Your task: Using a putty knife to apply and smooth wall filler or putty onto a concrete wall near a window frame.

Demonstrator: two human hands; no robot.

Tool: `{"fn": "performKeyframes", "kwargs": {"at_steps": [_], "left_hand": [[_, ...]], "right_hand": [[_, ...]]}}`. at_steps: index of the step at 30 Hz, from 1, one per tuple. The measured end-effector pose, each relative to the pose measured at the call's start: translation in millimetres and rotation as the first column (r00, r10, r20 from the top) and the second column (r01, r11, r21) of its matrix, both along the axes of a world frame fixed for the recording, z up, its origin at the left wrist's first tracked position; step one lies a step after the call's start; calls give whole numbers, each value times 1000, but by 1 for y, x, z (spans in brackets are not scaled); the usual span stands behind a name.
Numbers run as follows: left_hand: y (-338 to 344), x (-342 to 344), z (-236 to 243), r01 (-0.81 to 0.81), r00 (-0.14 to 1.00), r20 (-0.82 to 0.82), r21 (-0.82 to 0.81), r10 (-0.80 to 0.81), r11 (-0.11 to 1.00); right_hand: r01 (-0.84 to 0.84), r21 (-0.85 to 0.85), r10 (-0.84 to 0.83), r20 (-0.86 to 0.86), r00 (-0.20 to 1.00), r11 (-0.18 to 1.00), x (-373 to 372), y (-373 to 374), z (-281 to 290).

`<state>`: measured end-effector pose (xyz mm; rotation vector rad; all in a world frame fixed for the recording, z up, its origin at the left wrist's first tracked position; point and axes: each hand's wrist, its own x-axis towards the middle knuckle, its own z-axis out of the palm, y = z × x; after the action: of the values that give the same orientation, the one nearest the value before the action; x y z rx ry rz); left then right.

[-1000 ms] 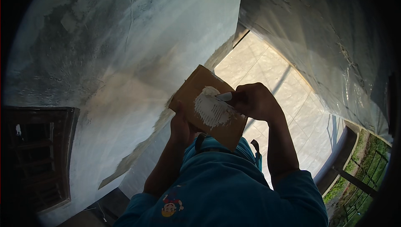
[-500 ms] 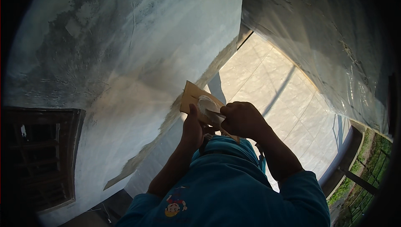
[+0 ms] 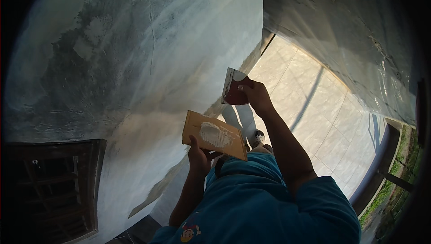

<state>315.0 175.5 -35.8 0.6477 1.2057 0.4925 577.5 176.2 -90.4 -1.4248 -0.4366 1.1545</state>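
My right hand [image 3: 256, 95] grips a flat metal putty blade [image 3: 232, 87] raised near the grey plastered wall [image 3: 148, 55]. My left hand [image 3: 200, 156] clasps a tan square board [image 3: 214, 135] smeared with white putty [image 3: 214, 134], above the pale tiled floor [image 3: 314, 109].

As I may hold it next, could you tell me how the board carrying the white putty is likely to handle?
The board probably feels stiff and light: the left hand supports it alone from underneath without sagging. The white putty clings despite the tilt, so it seems sticky, though steeper tipping might let it slide.
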Motion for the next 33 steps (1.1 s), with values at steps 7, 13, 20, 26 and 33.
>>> {"fn": "performKeyframes", "kwargs": {"at_steps": [7,13,20,26,33], "left_hand": [[29,-31,7,38,999,-17,4,-38,999],[42,-49,8,-20,999,-50,-23,19,1000],[60,-63,-12,-93,994,53,-72,97,993],[68,-43,-12,-51,993,106,-42,55,998],[63,-27,-1,-76,991,105,-113,88,991]], "right_hand": [[276,13,-277,37,960,961,-2,120,-52],[361,-71,-315,355,880,930,-16,171,-41],[241,146,-232,-72,970,960,-16,146,-25],[377,61,-361,-179,915,924,-5,110,-47],[229,-24,-185,515,837,973,-23,168,-21]]}}
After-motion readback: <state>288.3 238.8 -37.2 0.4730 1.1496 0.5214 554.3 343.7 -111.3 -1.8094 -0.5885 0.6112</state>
